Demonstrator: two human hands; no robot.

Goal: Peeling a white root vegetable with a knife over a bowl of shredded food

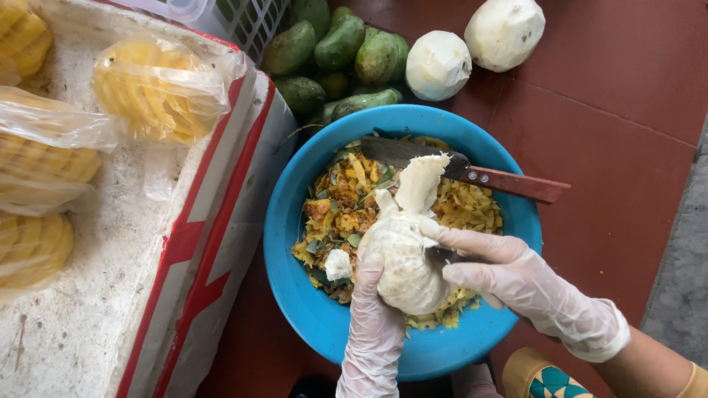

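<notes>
Peeling a white root over the blue basin.
Left hand (372,309), gloved, cups the white root (404,258) from below; right hand (509,276) grips a small blade (441,255) laid against it, a peel strip (420,180) curling up. Best kept shallow, cutting away from the fingers. Below: blue basin (295,221) of scraps, a big knife (472,173) across it; green mangoes (339,44) beyond.
</notes>
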